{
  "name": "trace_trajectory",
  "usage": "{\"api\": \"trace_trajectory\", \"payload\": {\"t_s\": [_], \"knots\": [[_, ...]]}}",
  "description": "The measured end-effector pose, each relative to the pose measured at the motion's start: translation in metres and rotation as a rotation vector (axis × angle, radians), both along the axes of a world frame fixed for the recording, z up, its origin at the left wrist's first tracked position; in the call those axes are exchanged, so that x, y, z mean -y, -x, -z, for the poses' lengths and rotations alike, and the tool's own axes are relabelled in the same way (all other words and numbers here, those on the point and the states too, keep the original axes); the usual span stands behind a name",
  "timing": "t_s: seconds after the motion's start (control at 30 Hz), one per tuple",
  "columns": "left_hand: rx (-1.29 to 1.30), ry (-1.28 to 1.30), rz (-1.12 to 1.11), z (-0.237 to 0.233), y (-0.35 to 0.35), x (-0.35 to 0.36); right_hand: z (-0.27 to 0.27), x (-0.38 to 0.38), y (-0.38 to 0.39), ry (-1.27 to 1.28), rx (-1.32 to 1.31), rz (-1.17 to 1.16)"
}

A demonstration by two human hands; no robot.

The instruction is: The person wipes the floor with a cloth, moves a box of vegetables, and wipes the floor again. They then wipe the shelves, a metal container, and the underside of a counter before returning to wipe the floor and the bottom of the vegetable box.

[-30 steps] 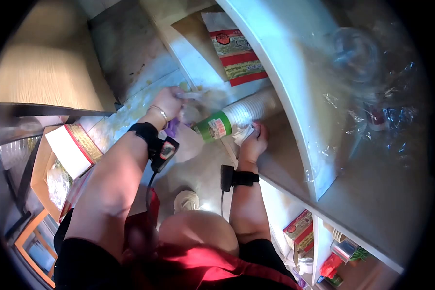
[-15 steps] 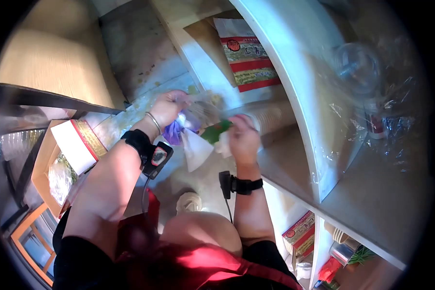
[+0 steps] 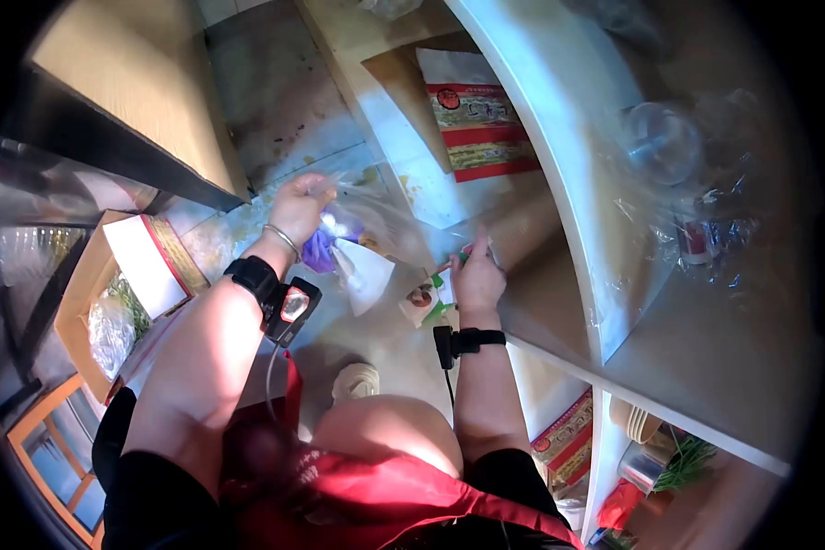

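Observation:
My left hand [image 3: 304, 209] is closed on the clear plastic bag [image 3: 367, 197], whose film stretches to the right. A purple and white packet [image 3: 319, 249] and a white cone-shaped piece [image 3: 365, 273] hang just below that hand. My right hand [image 3: 477, 275] is closed at the upper edge of a small green and white packet [image 3: 428, 298] with a brownish picture on it. The film's far end near my right hand is too faint to trace.
A red and white printed bag [image 3: 481, 133] lies on the shelf ahead. An open carton [image 3: 87, 316] with plastic and greens stands at left. The white shelf edge [image 3: 559, 156] curves along the right, with clear plastic wrap [image 3: 706, 229] beyond.
The stack of pale cups beside my right hand has gone from clear view. The green packet now hangs lower, with its picture showing. My left hand has shifted slightly left, keeping its grip.

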State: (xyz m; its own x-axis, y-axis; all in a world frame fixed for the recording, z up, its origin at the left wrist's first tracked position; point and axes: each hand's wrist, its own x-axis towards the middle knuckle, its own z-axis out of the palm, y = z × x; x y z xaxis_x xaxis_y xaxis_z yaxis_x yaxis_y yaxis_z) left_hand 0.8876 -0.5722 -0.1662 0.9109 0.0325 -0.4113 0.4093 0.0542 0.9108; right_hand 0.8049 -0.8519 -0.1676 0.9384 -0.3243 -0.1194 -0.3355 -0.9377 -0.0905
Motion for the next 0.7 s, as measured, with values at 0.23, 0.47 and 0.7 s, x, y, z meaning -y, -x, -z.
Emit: {"api": "trace_trajectory", "payload": {"t_s": [0.23, 0.47, 0.7], "knots": [[-0.083, 0.479, -0.110, -0.041, 0.032, 0.004, -0.021, -0.001, -0.015, 0.070, -0.312, 0.043], [0.033, 0.074, -0.084, 0.008, 0.056, -0.057, -0.009, 0.009, -0.018, 0.104, -0.363, 0.149], [0.295, -0.042, 0.085, -0.051, 0.104, -0.139, 0.018, 0.029, -0.019, 0.183, -0.320, 0.209]]}}
